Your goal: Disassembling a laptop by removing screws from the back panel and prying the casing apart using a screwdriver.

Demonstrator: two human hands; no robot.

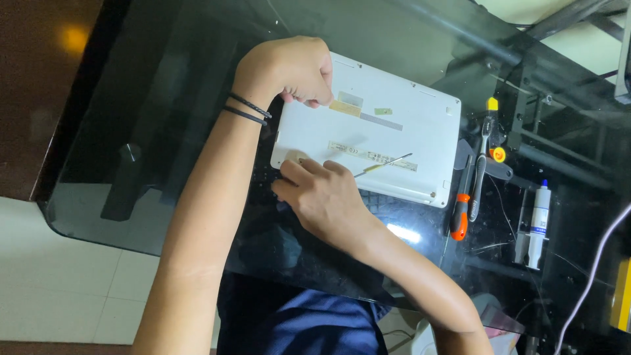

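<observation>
white laptop (388, 141) lies base-up on glass table (131, 98). left hand (289, 69) clenched on its far edge; right hand (325, 197) grips a thin screwdriver (384, 163) at the near corner. judged step: freeing the base; next calls for steady prying.

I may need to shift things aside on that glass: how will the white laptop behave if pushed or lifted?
The white laptop lies bottom-up and flat on the glass table, so it would likely slide rather than tip. Its broad, thin shell looks rigid, moderately heavy. The left hand grips its far edge and the right hand its near edge, which probably steadies it.
</observation>
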